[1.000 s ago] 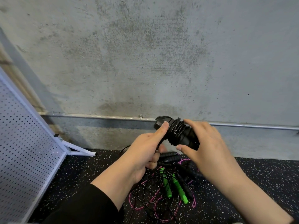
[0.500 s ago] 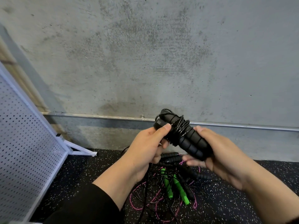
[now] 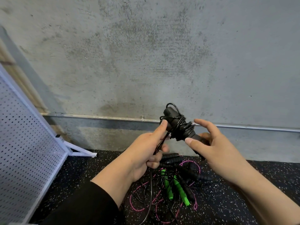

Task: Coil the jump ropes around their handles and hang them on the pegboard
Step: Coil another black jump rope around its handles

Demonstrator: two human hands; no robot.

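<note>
Nearest me, tangled jump ropes [image 3: 170, 189] lie on the speckled floor [image 3: 227, 200], green handles [image 3: 177, 187] in the pile. My left hand [image 3: 146, 151] curls round a black cord [image 3: 151, 184] and pinches the coil. My right hand [image 3: 215, 150] cradles the black handles [image 3: 178, 125], fingers spread loose. White pegboard [image 3: 27, 143] at floor's left edge, concrete wall [image 3: 146, 54] behind.

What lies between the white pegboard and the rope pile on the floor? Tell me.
In the head view, only bare speckled floor separates the pegboard from the rope pile.
</note>
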